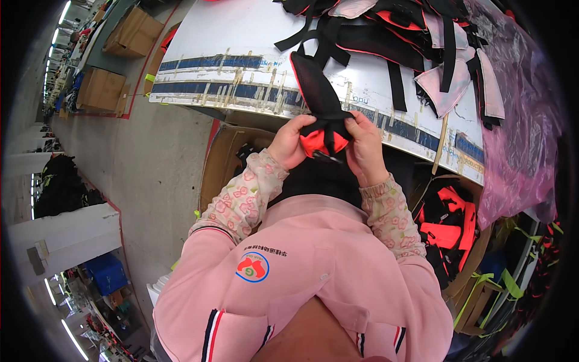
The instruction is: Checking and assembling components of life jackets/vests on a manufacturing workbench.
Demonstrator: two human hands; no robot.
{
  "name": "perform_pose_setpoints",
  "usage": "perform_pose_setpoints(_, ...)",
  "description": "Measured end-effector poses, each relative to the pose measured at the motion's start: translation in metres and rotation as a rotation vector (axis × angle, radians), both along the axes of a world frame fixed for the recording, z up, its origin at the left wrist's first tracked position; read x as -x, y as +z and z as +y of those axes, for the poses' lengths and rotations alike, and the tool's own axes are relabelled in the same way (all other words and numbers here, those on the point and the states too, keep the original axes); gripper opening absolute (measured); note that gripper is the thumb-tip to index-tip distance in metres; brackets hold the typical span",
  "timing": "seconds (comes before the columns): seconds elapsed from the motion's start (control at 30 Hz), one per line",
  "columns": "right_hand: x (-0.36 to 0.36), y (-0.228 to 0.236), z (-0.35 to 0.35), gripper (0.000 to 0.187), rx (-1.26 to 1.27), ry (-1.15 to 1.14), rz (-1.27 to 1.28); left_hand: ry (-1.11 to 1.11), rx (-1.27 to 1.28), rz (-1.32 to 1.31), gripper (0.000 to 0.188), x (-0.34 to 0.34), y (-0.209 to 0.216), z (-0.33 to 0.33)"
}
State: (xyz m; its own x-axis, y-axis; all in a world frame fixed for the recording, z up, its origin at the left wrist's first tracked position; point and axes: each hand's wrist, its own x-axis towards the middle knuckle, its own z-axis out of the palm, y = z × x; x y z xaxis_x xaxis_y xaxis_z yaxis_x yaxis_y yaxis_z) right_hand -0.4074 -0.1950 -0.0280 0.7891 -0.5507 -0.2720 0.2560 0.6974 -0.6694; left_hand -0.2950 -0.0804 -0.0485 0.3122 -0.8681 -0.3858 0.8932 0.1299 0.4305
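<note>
A black padded fabric piece with coral-red lining and edging (316, 84) is held between my two hands at the table's near edge. Its long end lies up on the tabletop; the gathered coral end with black straps hangs toward my lap. My left hand (288, 143) pinches its left side, thumb on top. My right hand (367, 148) grips the black strap and fabric on the right side. Both hands are closed, and a small black part dangling below them is too blurred to make out.
A pile of similar black, coral and pale fabric pieces (386, 48) covers the far side of the white table (229, 45). Pink plastic sheeting (518, 120) drapes over its right end. Cardboard boxes stand below: one at left (211, 163), another at right (476, 247) holding coral-and-black pieces (449, 226).
</note>
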Motion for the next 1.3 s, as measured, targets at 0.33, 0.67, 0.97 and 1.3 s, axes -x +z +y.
perform_pose_setpoints(0.33, -0.003, 0.004, -0.005, 0.035, -0.141, 0.364, -0.350, 0.122, -0.055, -0.143, 0.025, -0.014, 0.030, 0.003)
perform_pose_setpoints(0.67, -0.017, 0.001, -0.020, 0.036, -0.021, 0.168, -0.341, 0.074, -0.014, -0.096, 0.042, 0.004, 0.033, 0.013)
perform_pose_setpoints(0.97, -0.003, 0.019, -0.021, 0.042, 0.391, 0.090, -0.238, 0.051, 0.043, -0.130, 0.021, 0.016, 0.023, 0.003)
perform_pose_setpoints(1.3, 0.010, -0.025, -0.041, 0.041, 0.202, 0.008, -0.004, 0.101, 0.319, -0.132, 0.029, -0.009, 0.036, 0.009)
